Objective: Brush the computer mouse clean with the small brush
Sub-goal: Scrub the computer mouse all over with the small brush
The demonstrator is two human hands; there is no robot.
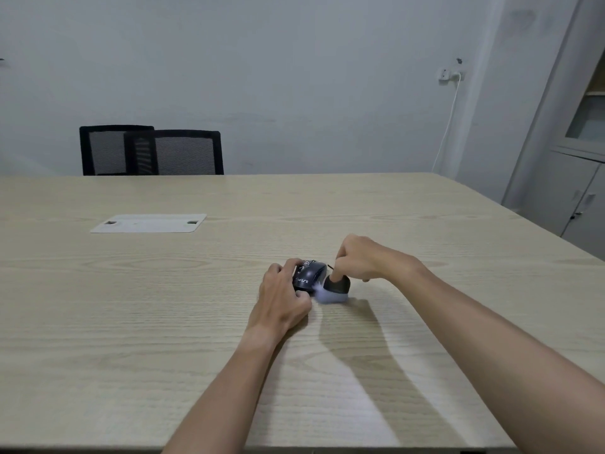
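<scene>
A black computer mouse [309, 275] with white lettering lies on the wooden table [163, 322], a little right of centre. My left hand [281, 296] grips it from the left and near side, fingers wrapped over its edge. A small brush [335, 290] with a black body and pale, blurred bristles touches the mouse's right side. My right hand [360, 260] holds the brush from above, fingers pinched on its top. The mouse's far end is partly hidden by my fingers.
A white flat cable cover [149, 223] lies in the table at the back left. Two black mesh chairs [150, 150] stand behind the far edge. A grey cabinet [576, 158] stands at the right, and a white cable [447, 126] hangs from a wall socket.
</scene>
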